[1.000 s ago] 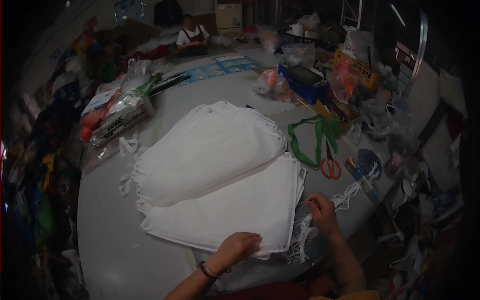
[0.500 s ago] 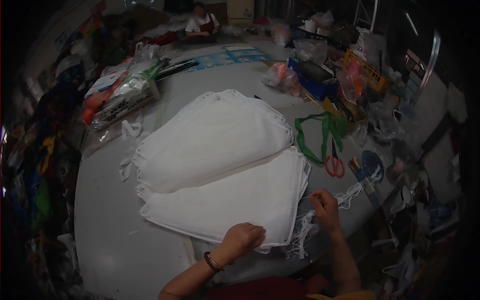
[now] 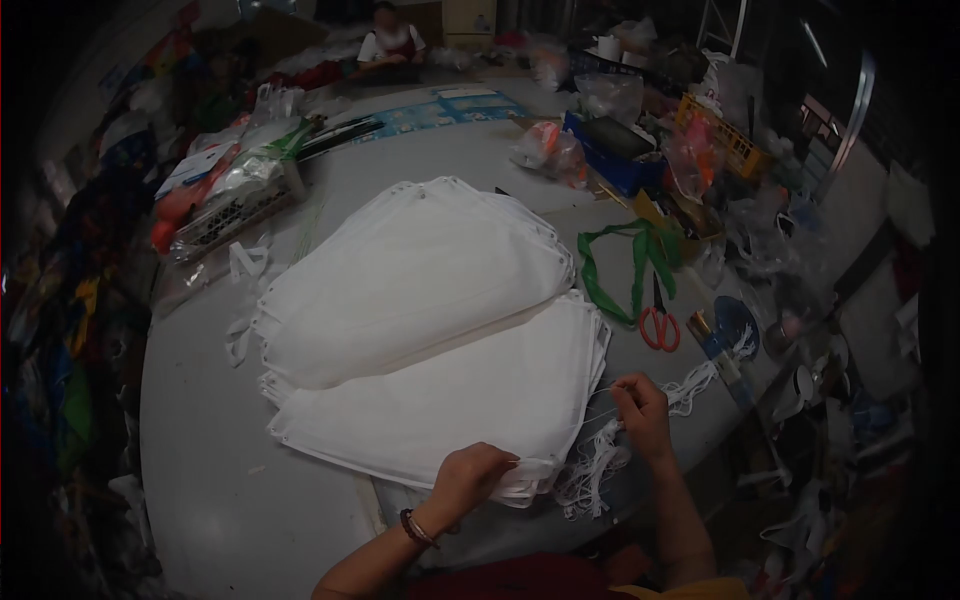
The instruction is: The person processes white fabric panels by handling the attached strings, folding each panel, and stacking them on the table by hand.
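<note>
Two overlapping stacks of white fabric pieces with small eyelets along their edges lie before me, an upper stack and a lower stack. At the near right corner of the lower stack, my left hand pinches the edge of the top piece, which is slightly raised there. My right hand is closed in a pinch just right of the stack, with a thin white string running from its fingertips toward the fabric. Below and beside it lies a tangled bunch of white strings, with more strings to the right.
Red-handled scissors and a green strap lie right of the stacks. Behind them are a blue bin and a yellow crate. A loaded basket stands at left. Another person sits at the far end.
My left hand has drawn the fabric corner up a little, and its edge now bends at the fingertips. My right hand still pinches the string. The whole view has shifted slightly.
</note>
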The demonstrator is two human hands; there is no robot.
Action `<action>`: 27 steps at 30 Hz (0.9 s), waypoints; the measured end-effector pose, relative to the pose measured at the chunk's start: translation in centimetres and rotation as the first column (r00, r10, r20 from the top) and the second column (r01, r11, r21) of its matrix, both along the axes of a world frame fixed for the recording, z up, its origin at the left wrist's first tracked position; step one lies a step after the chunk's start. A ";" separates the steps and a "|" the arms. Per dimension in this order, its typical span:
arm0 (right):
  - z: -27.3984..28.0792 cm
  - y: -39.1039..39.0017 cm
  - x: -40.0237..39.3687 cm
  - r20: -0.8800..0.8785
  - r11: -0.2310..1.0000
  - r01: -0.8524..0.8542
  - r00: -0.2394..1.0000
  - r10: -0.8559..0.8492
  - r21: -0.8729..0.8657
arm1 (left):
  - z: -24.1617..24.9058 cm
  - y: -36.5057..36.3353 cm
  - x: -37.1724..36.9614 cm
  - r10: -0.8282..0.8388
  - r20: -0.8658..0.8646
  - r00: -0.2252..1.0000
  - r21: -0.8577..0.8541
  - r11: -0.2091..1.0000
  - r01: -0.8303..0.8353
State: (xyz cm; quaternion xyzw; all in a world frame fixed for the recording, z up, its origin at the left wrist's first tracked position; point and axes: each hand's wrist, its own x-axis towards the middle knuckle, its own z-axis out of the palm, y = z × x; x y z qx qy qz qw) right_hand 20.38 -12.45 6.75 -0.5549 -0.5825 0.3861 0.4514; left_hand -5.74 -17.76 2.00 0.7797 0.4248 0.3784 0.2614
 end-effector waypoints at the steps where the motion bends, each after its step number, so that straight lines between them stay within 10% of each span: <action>1: -0.4 0.2 0.1 0.016 0.999 -0.013 1.000 0.012 0.047 | 0.0 0.2 -0.1 0.059 -0.011 0.998 -0.010 0.998 -0.060; 6: -1.1 3.2 2.3 0.059 0.988 -0.037 0.998 0.029 0.147 | 1.0 2.6 -1.2 0.235 0.170 0.957 -0.167 0.964 -0.207; 10: 0.4 5.3 4.3 -0.159 0.958 0.255 0.959 -0.234 0.132 | 2.1 3.7 -2.4 0.371 0.220 0.902 -0.317 0.902 -0.294; 15: 0.1 4.8 3.7 -0.266 0.967 0.254 0.934 -0.239 0.021 | 2.5 4.3 -2.9 0.385 0.318 0.866 -0.171 0.922 -0.347; 21: -0.6 2.9 -0.8 -0.072 0.927 -0.297 0.955 0.288 -0.228 | 2.6 4.1 -3.0 0.383 0.369 0.847 -0.186 0.923 -0.337; 23: -2.0 2.9 -2.6 -0.059 0.668 -0.642 0.736 0.674 -0.376 | 3.5 3.8 -2.9 0.387 0.368 0.845 -0.219 0.920 -0.325; 27: -3.6 4.2 -8.6 0.306 0.547 -0.717 0.455 0.837 -0.432 | 4.9 3.4 -2.0 0.278 0.339 0.899 -0.104 0.961 -0.258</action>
